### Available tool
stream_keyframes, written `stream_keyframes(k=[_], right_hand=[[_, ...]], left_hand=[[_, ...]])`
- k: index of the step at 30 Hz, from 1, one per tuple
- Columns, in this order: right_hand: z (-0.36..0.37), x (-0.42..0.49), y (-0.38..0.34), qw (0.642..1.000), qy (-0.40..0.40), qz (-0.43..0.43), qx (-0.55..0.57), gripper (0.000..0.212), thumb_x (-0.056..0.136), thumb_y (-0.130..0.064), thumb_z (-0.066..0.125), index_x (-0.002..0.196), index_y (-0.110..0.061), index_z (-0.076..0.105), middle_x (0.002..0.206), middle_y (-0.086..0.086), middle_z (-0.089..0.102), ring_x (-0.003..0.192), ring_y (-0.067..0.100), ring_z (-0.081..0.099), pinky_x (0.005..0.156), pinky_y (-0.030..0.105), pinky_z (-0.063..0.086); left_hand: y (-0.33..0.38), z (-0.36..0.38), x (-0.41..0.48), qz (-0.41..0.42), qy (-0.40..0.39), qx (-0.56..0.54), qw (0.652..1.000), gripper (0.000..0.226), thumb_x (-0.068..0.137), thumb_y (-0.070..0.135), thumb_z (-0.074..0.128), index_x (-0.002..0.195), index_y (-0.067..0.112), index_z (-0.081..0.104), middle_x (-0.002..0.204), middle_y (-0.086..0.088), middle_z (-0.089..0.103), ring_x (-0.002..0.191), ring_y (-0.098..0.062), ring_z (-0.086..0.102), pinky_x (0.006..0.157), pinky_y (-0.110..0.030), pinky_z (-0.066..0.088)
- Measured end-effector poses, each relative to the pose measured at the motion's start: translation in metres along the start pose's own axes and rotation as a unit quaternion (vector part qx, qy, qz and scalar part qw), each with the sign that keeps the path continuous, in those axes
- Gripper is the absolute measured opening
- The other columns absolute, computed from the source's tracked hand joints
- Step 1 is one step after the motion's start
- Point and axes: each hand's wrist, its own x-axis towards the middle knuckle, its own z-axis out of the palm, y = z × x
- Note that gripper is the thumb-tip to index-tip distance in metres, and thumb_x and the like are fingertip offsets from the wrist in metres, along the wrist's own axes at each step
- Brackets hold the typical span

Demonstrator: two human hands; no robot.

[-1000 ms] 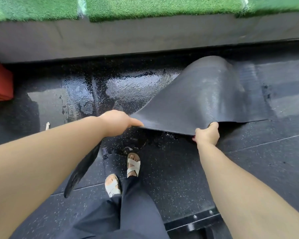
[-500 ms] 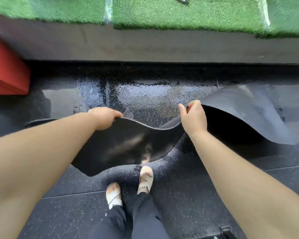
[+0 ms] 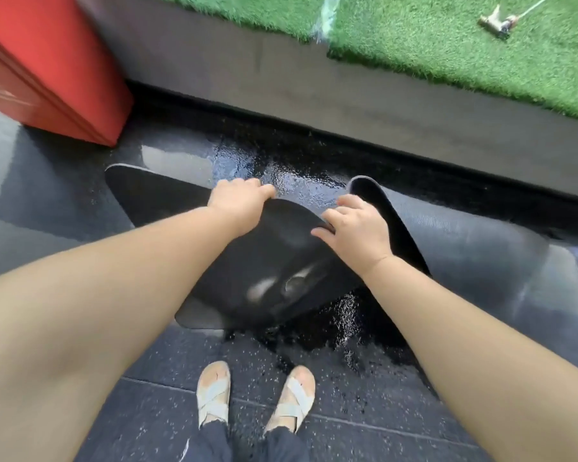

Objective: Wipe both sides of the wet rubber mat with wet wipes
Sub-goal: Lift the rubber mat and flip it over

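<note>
The left hand (image 3: 239,200) is gripping the raised edge of the black rubber mat (image 3: 264,261), its fingers curling over the rim and out of sight on the far side, the knuckles facing up. The right hand (image 3: 356,228) is gripping the same edge just beside it, fingers hooking over the rim and the thumb pressing the near face. Both forearms are reaching forward and down, nearly straight, converging on the mat from either side.

The mat is hanging lifted off the floor (image 3: 167,411) in front of the person, its glossy face bulging toward the sandals (image 3: 213,391). One corner is trailing low on the left, and the right portion is folding over and lying on the wet floor. A wet patch (image 3: 281,181) is glistening beyond the hands, at the foot of a grey ledge (image 3: 281,81) topped with artificial turf (image 3: 447,45). A red box (image 3: 47,61) is standing at the upper left.

Compared with half a second ago, the hands are sitting much closer together, and the edge that was sagging in a wide wave between them is now bunching into a hump.
</note>
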Motion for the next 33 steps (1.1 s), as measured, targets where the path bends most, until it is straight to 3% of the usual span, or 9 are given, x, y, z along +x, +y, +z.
stream_keyframes(k=[4,7,10,12,16,21,25,31,33], right_hand=[[0.013,0.044,-0.004,0.977,-0.109,0.078,0.166,0.032,0.079,-0.041,0.070,0.084,-0.010,0.064,0.087,0.001,0.056,0.104,0.023,0.050,0.088,0.031,0.041],[0.023,0.054,-0.008,0.931,0.009,0.176,0.320,0.040,0.077,-0.021,0.070,0.113,-0.008,0.059,0.132,0.008,0.042,0.120,0.019,0.042,0.101,0.027,0.035],[0.041,0.023,0.003,0.904,0.138,0.282,0.289,0.047,0.079,-0.010,0.063,0.124,-0.005,0.051,0.141,0.014,0.035,0.132,0.025,0.033,0.110,0.030,0.026],[0.056,-0.009,0.017,0.907,0.099,0.365,0.187,0.059,0.078,-0.011,0.064,0.133,-0.012,0.044,0.146,0.010,0.031,0.137,0.025,0.026,0.111,0.043,0.022],[0.064,-0.048,0.053,0.924,0.079,0.352,0.130,0.047,0.078,-0.008,0.065,0.123,-0.011,0.052,0.142,0.006,0.040,0.135,0.024,0.032,0.107,0.042,0.024],[0.044,-0.055,0.095,0.940,0.098,0.278,0.174,0.022,0.080,0.005,0.059,0.100,-0.001,0.063,0.108,0.012,0.065,0.105,0.031,0.058,0.094,0.029,0.035],[0.025,-0.053,0.109,0.929,0.084,0.289,0.216,0.015,0.082,0.003,0.057,0.093,-0.002,0.066,0.093,0.012,0.067,0.092,0.033,0.059,0.086,0.035,0.039],[-0.004,-0.114,0.109,0.921,0.142,0.255,0.257,0.028,0.078,0.002,0.062,0.106,-0.001,0.062,0.115,0.016,0.057,0.110,0.027,0.049,0.100,0.029,0.036],[-0.002,-0.157,0.103,0.851,0.190,0.394,0.291,0.038,0.080,-0.009,0.067,0.116,-0.009,0.055,0.127,0.010,0.043,0.116,0.022,0.042,0.099,0.032,0.039]], left_hand=[[0.016,-0.005,0.008,0.046,0.022,-0.058,0.997,0.059,0.086,0.022,0.049,0.141,0.027,0.029,0.134,-0.003,0.047,0.126,-0.025,0.041,0.110,-0.045,0.022],[0.036,-0.012,0.024,0.042,0.021,-0.156,0.987,0.070,0.084,0.030,0.050,0.146,0.029,0.017,0.116,-0.001,0.062,0.115,-0.025,0.053,0.108,-0.045,0.026],[0.040,-0.006,0.037,-0.004,0.027,-0.116,0.993,0.057,0.087,0.057,0.047,0.139,0.037,0.032,0.114,0.000,0.064,0.114,-0.025,0.053,0.100,-0.043,0.029],[0.040,-0.001,0.034,-0.021,0.053,-0.109,0.992,0.044,0.090,0.060,0.041,0.126,0.037,0.048,0.112,0.001,0.064,0.113,-0.025,0.052,0.099,-0.041,0.028],[0.051,-0.008,0.029,-0.054,0.064,-0.129,0.988,0.022,0.095,0.048,0.037,0.094,0.032,0.053,0.103,0.000,0.065,0.108,-0.026,0.052,0.097,-0.040,0.028],[0.097,-0.031,0.039,-0.092,0.017,-0.044,0.995,0.058,0.087,0.029,0.059,0.138,0.019,0.032,0.134,-0.008,0.046,0.126,-0.029,0.042,0.103,-0.040,0.029],[0.174,-0.042,0.054,0.076,0.050,0.033,0.995,0.068,0.085,0.022,0.061,0.144,0.023,0.027,0.150,-0.009,0.026,0.142,-0.029,0.016,0.116,-0.044,0.009],[0.236,-0.022,0.059,0.107,0.001,-0.037,0.994,0.028,0.099,0.021,0.041,0.124,0.028,0.052,0.119,-0.003,0.055,0.114,-0.027,0.051,0.079,-0.037,0.040],[0.234,-0.014,0.058,0.112,-0.002,-0.036,0.993,0.030,0.100,0.019,0.038,0.124,0.031,0.052,0.116,-0.003,0.056,0.107,-0.027,0.054,0.069,-0.033,0.036]])
